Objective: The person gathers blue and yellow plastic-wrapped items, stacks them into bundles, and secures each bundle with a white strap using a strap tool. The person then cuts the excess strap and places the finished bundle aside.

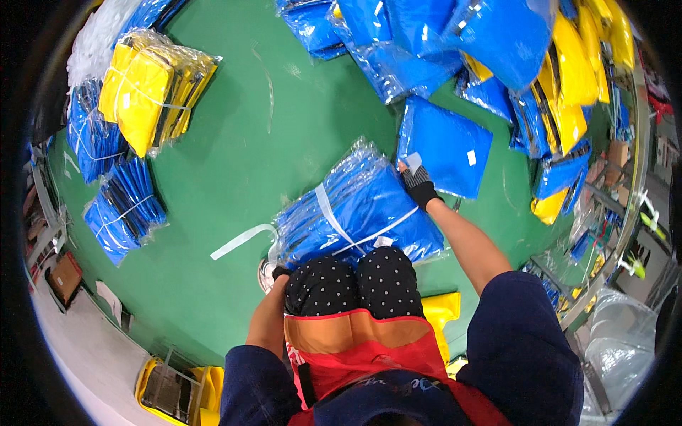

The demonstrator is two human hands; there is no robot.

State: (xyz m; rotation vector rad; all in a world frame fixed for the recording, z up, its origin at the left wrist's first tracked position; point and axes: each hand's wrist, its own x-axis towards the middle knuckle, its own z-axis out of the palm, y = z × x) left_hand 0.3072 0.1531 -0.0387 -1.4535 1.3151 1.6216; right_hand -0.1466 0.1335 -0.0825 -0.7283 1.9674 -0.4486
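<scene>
Green floor (220, 213); strapped blue bundle (380, 202) lies before the person's knees.
Gloved right hand (420, 186) at bundle's far right corner, beside flat blue package (451, 153); left hand (281, 272) partly hidden at near left corner; cannot tell either grip.

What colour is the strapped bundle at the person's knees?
Mostly blue bundle, best seen in the head view.

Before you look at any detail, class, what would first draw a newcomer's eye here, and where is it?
Probably the plastic-wrapped blue bundle with white straps, at the centre before the person's knees, the gloved right hand at its upper right. Next come the heap of blue and yellow packages at the upper right and the strapped yellow bundle at the upper left, bright against the green floor.
</scene>
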